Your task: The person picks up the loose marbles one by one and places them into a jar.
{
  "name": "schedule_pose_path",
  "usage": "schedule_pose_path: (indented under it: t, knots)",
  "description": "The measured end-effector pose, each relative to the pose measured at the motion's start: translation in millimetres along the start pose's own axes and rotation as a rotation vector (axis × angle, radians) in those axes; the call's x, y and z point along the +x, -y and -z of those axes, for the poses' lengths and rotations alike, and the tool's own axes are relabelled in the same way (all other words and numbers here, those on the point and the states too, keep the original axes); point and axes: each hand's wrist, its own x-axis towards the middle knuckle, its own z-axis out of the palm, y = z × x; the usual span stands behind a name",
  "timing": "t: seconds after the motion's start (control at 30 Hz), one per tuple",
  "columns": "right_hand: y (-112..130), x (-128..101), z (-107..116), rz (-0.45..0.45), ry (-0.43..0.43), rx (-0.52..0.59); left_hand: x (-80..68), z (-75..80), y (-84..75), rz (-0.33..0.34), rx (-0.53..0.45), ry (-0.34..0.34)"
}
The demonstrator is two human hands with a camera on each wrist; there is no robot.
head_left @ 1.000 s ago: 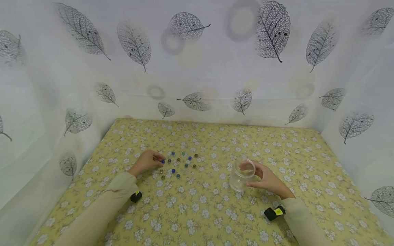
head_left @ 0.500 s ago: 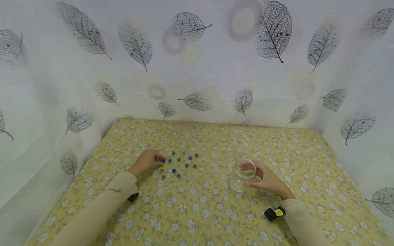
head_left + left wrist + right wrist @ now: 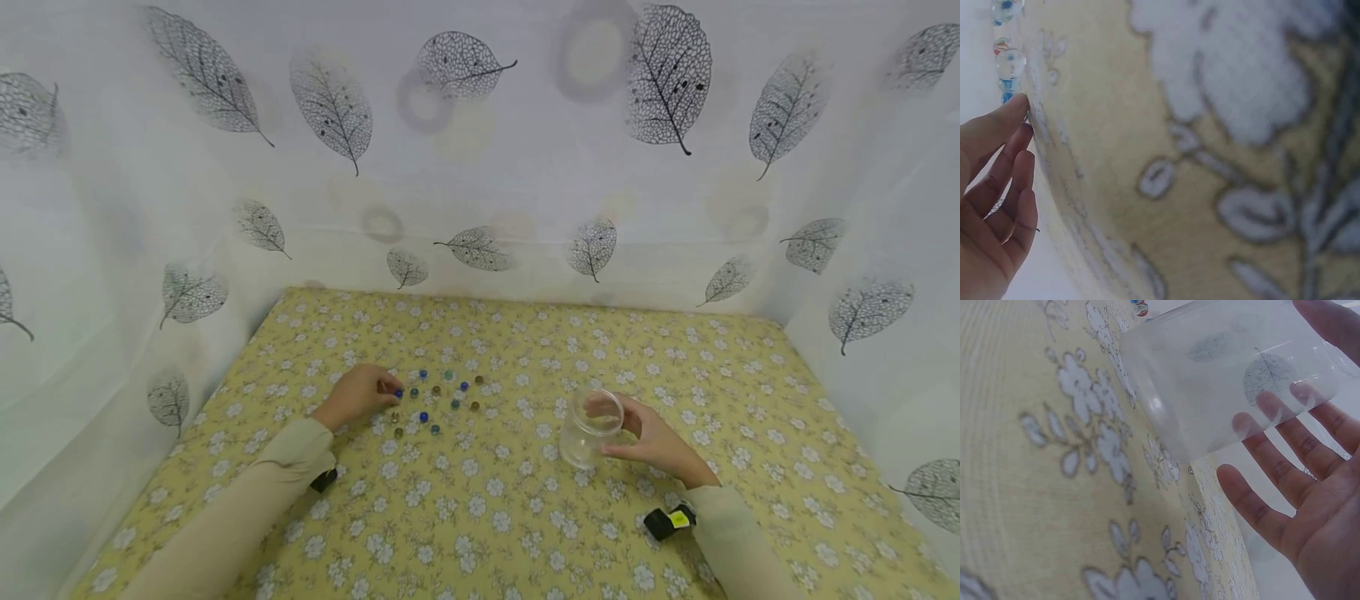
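On the left side of the table, my left hand (image 3: pixel 358 392) pinches a dark blue marble (image 3: pixel 399 394) between thumb and fingertips, low at the cloth. Several more glass marbles lie loosely spread just right of it, among them a blue marble (image 3: pixel 423 417), a brown marble (image 3: pixel 475 407) and a teal marble (image 3: pixel 435 430). In the left wrist view, a clear marble (image 3: pixel 1010 64) with coloured swirls shows beyond the thumb (image 3: pixel 1013 112). My right hand (image 3: pixel 656 440) holds a clear, wide-mouthed jar (image 3: pixel 579 442) from its right side, thumb and fingers around the wall. Nothing shows inside the jar.
A yellow floral cloth (image 3: pixel 480 508) covers the table. White curtains (image 3: pixel 510 167) with leaf prints hang behind it and along both sides. Each wrist carries a small black camera; the right wrist camera (image 3: pixel 660 523) sits near the cloth.
The view has shifted very slightly. Over the last second, the left wrist has turned a little; both hands, the jar and the marbles otherwise stay in place.
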Motion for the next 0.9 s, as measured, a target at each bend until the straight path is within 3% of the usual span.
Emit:
schedule_pose_path:
  t: [0.17,0.3,0.6,0.77,0.9]
  knots:
    - [-3,-1,0,0.006,0.004,0.002,-0.9,1.0,-3.3,-0.032,0.011,-0.013]
    - [-3,-2,0,-0.004,-0.003,-0.002,-3.4,4.6,-16.9,-0.092,0.023,-0.072]
    - [-1,-1,0,-0.011,-0.001,-0.008,-13.2,4.0,-77.8,-0.22,0.011,-0.226]
    - [0,-1,0,-0.007,0.0,-0.009,-18.2,-1.0,-112.0,-0.312,-0.05,-0.259]
    - [1,0,1,-0.017,0.003,-0.001,-19.9,-6.6,-129.5,-0.348,-0.064,-0.257]
